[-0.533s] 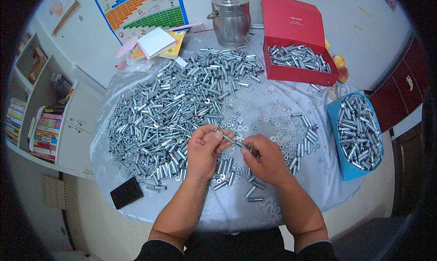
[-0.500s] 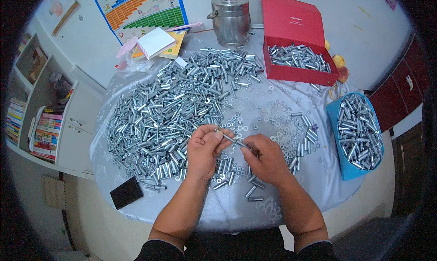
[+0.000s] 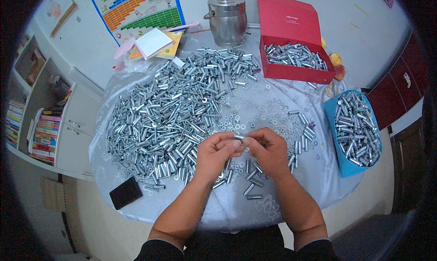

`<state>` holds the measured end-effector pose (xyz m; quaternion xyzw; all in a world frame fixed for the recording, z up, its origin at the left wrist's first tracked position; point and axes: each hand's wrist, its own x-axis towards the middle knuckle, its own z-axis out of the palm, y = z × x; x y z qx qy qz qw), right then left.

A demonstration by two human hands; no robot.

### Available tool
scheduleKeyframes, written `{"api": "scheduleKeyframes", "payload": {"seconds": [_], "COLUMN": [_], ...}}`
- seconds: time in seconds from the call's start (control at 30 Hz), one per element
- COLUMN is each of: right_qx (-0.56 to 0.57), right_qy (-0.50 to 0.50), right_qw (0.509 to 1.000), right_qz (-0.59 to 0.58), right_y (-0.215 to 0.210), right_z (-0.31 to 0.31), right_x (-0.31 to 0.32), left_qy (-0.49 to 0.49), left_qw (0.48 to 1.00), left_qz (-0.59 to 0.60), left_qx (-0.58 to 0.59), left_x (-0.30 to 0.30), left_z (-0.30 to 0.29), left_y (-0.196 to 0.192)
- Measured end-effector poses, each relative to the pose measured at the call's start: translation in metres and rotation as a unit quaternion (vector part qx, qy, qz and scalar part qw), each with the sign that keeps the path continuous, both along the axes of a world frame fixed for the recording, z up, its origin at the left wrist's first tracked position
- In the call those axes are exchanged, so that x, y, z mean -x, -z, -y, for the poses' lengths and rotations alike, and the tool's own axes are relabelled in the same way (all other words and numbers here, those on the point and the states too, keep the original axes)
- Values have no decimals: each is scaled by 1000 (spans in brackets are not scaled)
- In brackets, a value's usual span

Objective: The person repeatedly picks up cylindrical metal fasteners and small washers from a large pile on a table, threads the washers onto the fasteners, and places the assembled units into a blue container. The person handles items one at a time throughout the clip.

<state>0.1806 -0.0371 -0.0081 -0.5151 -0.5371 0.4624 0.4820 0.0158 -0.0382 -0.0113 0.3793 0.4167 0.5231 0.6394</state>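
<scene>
Wall poster [image 3: 139, 13]: well beyond the left hand [image 3: 216, 154] and off to its left; we note a row of large dark Chinese characters toward the sheet's right edge, with more print at its upper left.
Poster blocks: small marks run over the blue, orange and green bands; too fine for us to read.
Red box lid [image 3: 287, 31]: well beyond the right hand [image 3: 268, 152], slightly to its right; we see pale print mid-panel, a bolder line over finer print.
Book spines [image 3: 47, 133]: far left of the left hand; lettering too small for us.
</scene>
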Motion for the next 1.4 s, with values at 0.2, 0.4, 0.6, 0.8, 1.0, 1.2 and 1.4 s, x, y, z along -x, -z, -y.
{"api": "scheduleKeyframes", "payload": {"seconds": [0.2,0.4,0.6,0.8,1.0,1.2,1.4], "right_qx": [-9,-87,-81,-66,-12,68,48], "right_qy": [-27,-107,-144,-130,-53,-49,-61], "right_qw": [1000,939,911,931,990,991,985], "right_qz": [-10,314,378,335,130,-101,-155], "right_y": [-9,3,5,12,11,0,-3], "right_z": [-1,-18,-14,-17,-18,-19,-17], "right_x": [-2,-27,-20,-22,-22,-21,-16], "left_qy": [-9,-92,-83,-80,-74,-64,-58], "left_qw": [1000,995,996,997,997,997,998], "left_qz": [15,11,2,-9,7,16,19], "left_qx": [20,27,17,16,26,27,32], "left_x": [3,17,18,14,14,12,10], "left_z": [-2,-11,-12,-10,-9,-7,-6], "left_y": [-3,-4,0,-1,-1,-1,-2]}}
